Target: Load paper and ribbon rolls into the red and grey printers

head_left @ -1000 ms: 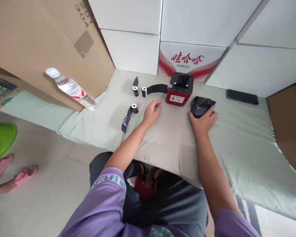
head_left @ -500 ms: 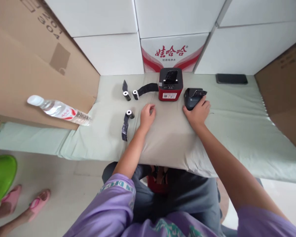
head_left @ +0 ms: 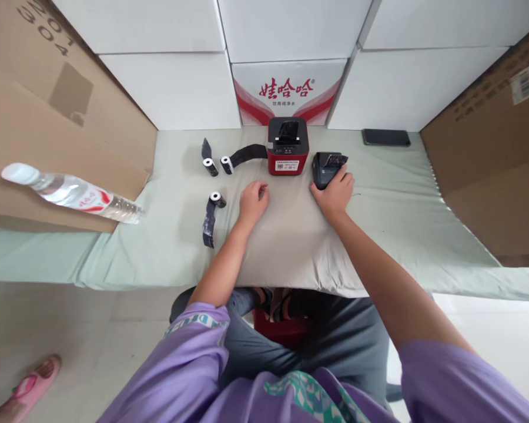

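Nearest the wearer, the left hand [head_left: 252,200] rests on the pale green padded table cover [head_left: 401,217], fingers loosely curled and holding nothing. The right hand [head_left: 334,191] lies beside it, fingers wrapped over the near edge of the small black handheld printer [head_left: 325,167]. Judged step: steadying that unit before handling; a firmer two-handed hold seems the next requirement.

Count, near to far: three small paper rolls with dark trailing strips, one [head_left: 216,200] just left of the left hand, two [head_left: 210,165] [head_left: 226,164] farther back; one red-and-black desktop label printer [head_left: 288,154]; one black phone [head_left: 386,137]; one clear plastic water bottle [head_left: 70,192] at far left.
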A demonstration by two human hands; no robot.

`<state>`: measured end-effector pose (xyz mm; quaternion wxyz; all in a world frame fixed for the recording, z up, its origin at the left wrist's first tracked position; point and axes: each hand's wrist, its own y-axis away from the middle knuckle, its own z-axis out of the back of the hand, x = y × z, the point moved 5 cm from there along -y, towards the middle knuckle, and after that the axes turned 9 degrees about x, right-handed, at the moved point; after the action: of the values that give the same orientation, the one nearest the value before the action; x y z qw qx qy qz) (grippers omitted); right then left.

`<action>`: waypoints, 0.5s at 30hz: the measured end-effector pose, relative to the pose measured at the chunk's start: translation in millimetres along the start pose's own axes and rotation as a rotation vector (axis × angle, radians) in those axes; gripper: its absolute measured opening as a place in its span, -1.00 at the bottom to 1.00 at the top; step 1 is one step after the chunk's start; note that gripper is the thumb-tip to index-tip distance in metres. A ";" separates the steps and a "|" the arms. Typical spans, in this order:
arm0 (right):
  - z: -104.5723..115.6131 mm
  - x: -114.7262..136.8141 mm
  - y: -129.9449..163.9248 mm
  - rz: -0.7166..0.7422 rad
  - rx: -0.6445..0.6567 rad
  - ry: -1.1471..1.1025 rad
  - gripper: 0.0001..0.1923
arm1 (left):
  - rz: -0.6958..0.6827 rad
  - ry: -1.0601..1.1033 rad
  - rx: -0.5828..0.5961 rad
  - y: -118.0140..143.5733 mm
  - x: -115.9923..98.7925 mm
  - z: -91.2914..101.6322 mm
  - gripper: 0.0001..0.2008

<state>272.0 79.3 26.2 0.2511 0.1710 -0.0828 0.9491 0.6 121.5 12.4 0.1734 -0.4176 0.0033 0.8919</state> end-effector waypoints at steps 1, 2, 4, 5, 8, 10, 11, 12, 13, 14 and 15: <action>-0.7 -0.4 -0.8 0.004 0.002 -0.005 0.10 | -0.003 -0.016 0.013 -0.9 -0.3 -1.1 -0.80; -1.3 -0.9 -1.4 0.007 0.003 -0.010 0.10 | -0.006 -0.026 0.024 -2.0 0.0 -1.9 -0.80; -2.5 -1.4 -2.3 0.013 0.001 -0.018 0.10 | -0.008 -0.026 0.031 -4.8 2.6 -2.4 -0.79; -3.0 -1.6 -2.7 0.016 0.000 -0.024 0.11 | -0.007 -0.019 0.026 -6.3 4.5 -2.2 -0.79; -3.9 -2.0 -3.4 0.026 -0.013 -0.050 0.13 | 0.007 0.020 -0.021 -10.9 10.8 0.6 -0.79; -3.8 -2.4 -3.9 0.030 -0.025 -0.073 0.15 | 0.026 0.049 -0.071 -13.2 13.9 3.6 -0.79; -3.6 -2.6 -4.3 0.031 -0.030 -0.085 0.16 | 0.040 0.062 -0.093 -14.0 15.0 5.0 -0.79; -3.3 -3.0 -4.7 0.027 -0.035 -0.097 0.16 | 0.056 0.076 -0.109 -14.6 16.0 6.2 -0.80; -3.1 -3.5 -5.3 0.021 -0.037 -0.108 0.15 | 0.070 0.092 -0.122 -15.1 16.7 7.2 -0.80; -2.9 -3.9 -5.8 0.013 -0.037 -0.117 0.15 | 0.083 0.111 -0.135 -15.4 17.3 8.1 -0.80; -2.6 -4.3 -6.4 0.006 -0.036 -0.124 0.15 | 0.093 0.131 -0.147 -15.6 17.7 9.0 -0.79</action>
<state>278.0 83.5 22.7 0.2456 0.2249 -0.1160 0.9358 -11.7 142.9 7.2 0.1001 -0.4860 -0.0314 0.8676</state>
